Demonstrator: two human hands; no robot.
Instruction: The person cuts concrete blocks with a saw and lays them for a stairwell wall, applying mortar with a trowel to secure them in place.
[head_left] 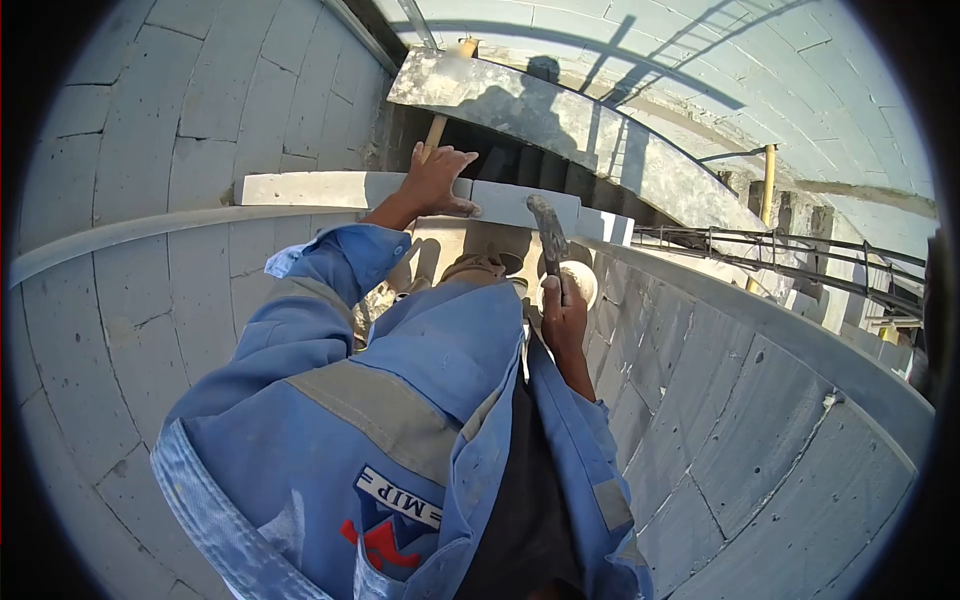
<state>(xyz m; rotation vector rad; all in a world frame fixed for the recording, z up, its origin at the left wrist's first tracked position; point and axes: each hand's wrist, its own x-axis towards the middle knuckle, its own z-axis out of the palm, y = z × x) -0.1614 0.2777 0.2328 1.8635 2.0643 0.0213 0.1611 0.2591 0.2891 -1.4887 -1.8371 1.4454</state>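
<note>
My left hand (432,186) rests on a row of pale blocks, fingers spread, its thumb along the top near a joint. Under and beside it lies the left white block (310,189), and to its right sits another white block (508,203). My right hand (566,318) is closed around the lower handle of a dark, worn hammer (550,238). The hammer's head end reaches over the right block; whether it touches is hard to tell.
Behind the blocks a dusty plank (500,100) spans a dark gap, with a yellow post (769,185) beyond. A rebar cage (800,255) extends to the right. Below my right hand stands a round white container (588,284). Block walls (130,340) rise on both sides.
</note>
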